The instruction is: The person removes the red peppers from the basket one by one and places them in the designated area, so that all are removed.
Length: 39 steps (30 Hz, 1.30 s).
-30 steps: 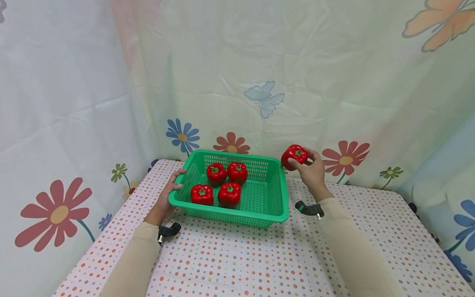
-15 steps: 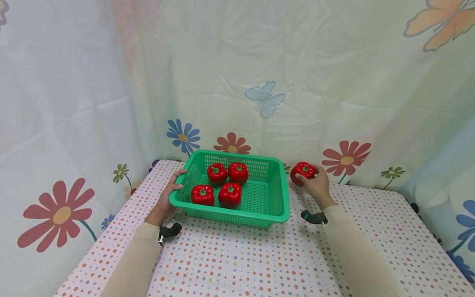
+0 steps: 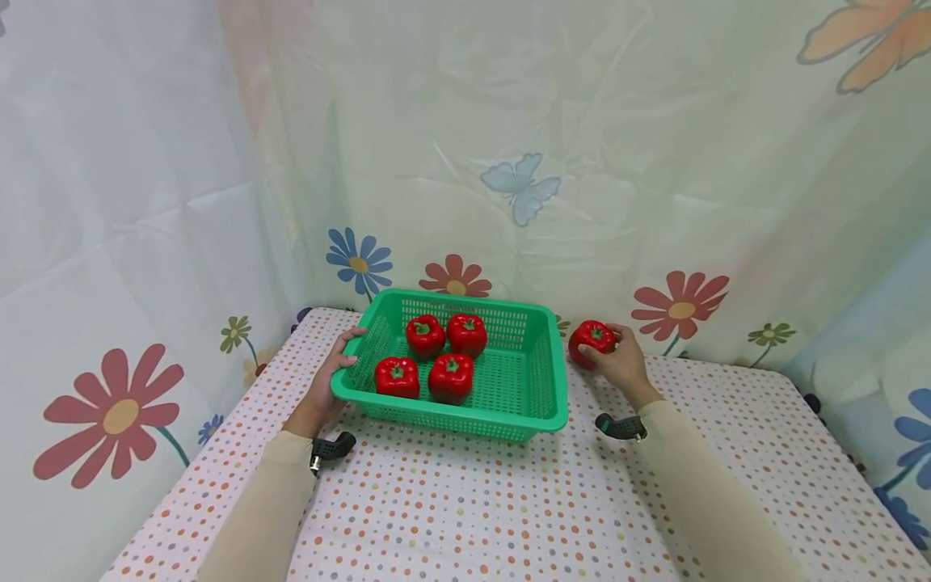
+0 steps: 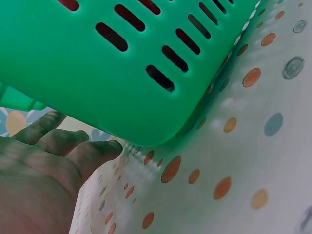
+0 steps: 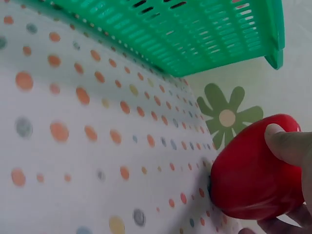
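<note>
Lower than a second ago, the right hand (image 3: 624, 365) is sitting down by the polka-dot tablecloth (image 3: 451, 517), just right of the green perforated basket (image 3: 465, 420). My feed is showing the left hand (image 3: 326, 388) resting near-straight fingers at its end, right thumb and fingers pinching a red bell pepper (image 3: 589, 346) there. I'm judging it light, firm, slick, best gripped round its shoulders, not its stem (image 3: 597, 333).

Left hand (image 3: 325, 376) has seemingly straight fingers (image 4: 95, 154); right hand (image 3: 624, 364) grips.
</note>
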Available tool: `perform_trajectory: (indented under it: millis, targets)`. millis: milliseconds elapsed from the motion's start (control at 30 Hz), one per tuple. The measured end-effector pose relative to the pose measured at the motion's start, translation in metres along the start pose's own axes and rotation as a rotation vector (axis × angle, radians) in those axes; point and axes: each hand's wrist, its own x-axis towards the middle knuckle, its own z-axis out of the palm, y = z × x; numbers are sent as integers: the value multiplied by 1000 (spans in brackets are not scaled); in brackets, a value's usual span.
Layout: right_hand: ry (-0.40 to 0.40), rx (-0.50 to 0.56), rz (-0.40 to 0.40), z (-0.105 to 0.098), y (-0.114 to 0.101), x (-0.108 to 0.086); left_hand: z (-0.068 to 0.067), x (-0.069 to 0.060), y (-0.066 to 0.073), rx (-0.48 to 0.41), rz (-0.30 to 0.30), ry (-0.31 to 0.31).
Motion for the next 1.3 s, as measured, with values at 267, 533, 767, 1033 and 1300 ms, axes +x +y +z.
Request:
perform_trajectory:
  millis: [267,533,767,1033,1300]
  targets:
    - [-115,-112,-53,-8,1,5,1,0,1,-7,9,-2]
    - [-47,-170,-80,-9,-6,6,1,2,0,-16,-3,0]
    - [137,-104,-176,-11,-34,-2,-1,0,1,-19,-2,-2]
    - [4,123,-442,-7,-103,-17,-3,-1,3,-13,12,3]
    - [-409,236,-540,23,-143,-11,-1,0,-2,-10,2,0]
